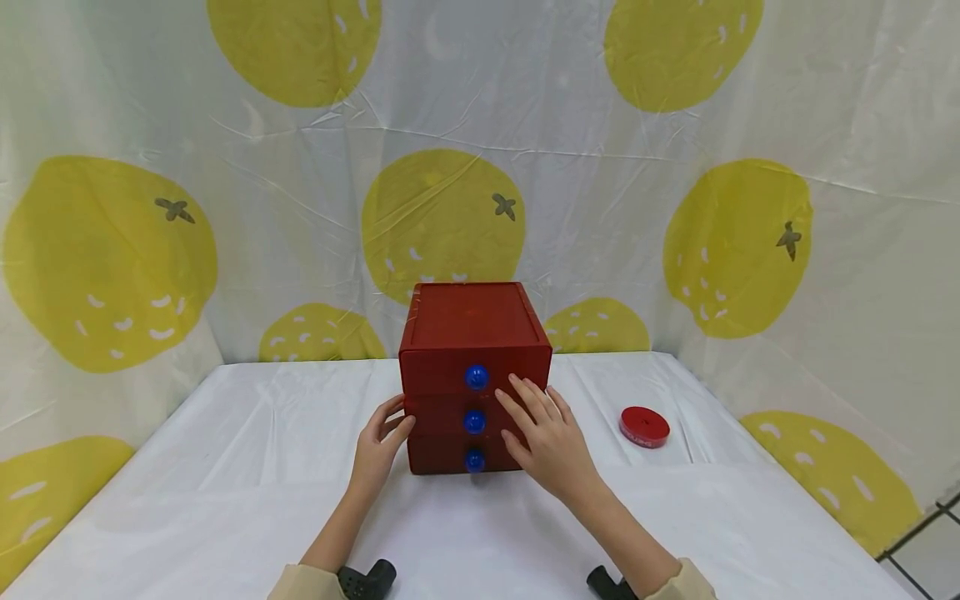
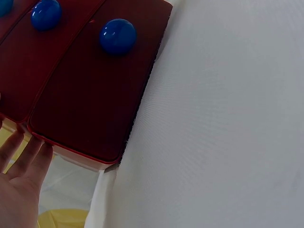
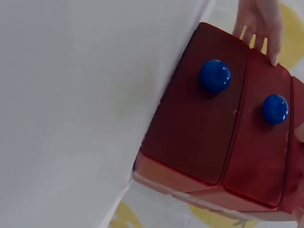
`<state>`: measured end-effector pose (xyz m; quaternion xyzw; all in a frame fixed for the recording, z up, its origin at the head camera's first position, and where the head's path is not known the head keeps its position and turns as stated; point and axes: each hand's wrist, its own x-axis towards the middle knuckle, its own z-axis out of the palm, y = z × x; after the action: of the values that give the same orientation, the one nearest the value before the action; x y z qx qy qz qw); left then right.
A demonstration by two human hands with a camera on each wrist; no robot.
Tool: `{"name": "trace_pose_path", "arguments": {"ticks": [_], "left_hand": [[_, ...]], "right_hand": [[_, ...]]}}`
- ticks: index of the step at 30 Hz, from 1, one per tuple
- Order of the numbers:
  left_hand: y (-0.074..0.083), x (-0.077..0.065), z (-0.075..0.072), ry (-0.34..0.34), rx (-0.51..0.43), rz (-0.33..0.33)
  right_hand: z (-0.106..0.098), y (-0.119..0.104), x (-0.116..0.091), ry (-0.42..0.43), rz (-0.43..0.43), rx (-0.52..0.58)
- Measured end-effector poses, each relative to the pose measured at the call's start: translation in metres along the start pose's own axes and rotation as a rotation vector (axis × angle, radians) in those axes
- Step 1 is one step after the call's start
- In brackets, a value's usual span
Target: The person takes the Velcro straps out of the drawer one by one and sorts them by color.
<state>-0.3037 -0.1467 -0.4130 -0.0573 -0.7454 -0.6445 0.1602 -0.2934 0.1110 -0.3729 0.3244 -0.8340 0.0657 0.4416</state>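
Observation:
A dark red three-drawer box [image 1: 474,317] stands on the white-covered table, its drawers pushed in. Round blue knobs mark the top [image 1: 477,377], middle [image 1: 474,422] and bottom [image 1: 475,460] drawers. My left hand [image 1: 377,450] rests against the box's left side, thumb at the front edge; the left wrist view shows its extended fingers [image 2: 35,161] along that side. Over the right part of the drawer fronts, to the right of the knobs, my right hand [image 1: 551,442] is spread with nothing in its grasp. Only bits of its fingers [image 3: 300,133] enter the right wrist view.
To the right of the box lies a flat, round red roll [image 1: 644,427] with a small hole in its middle. A white cloth [image 1: 285,442] covers the table. Behind and beside it hangs a pale curtain [image 1: 570,225] printed with yellow fruit.

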Motion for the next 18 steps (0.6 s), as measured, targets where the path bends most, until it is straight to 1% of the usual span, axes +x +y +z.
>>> {"name": "trace_pose_path", "arguments": {"ticks": [11, 18], "left_hand": [[0.002, -0.001, 0.0, -0.001, 0.002, -0.004], [0.002, -0.001, 0.0, 0.002, 0.001, 0.002]], "right_hand": [[0.003, -0.007, 0.001, -0.048, -0.049, 0.011], [0.008, -0.013, 0.005, -0.027, -0.093, 0.033]]}}
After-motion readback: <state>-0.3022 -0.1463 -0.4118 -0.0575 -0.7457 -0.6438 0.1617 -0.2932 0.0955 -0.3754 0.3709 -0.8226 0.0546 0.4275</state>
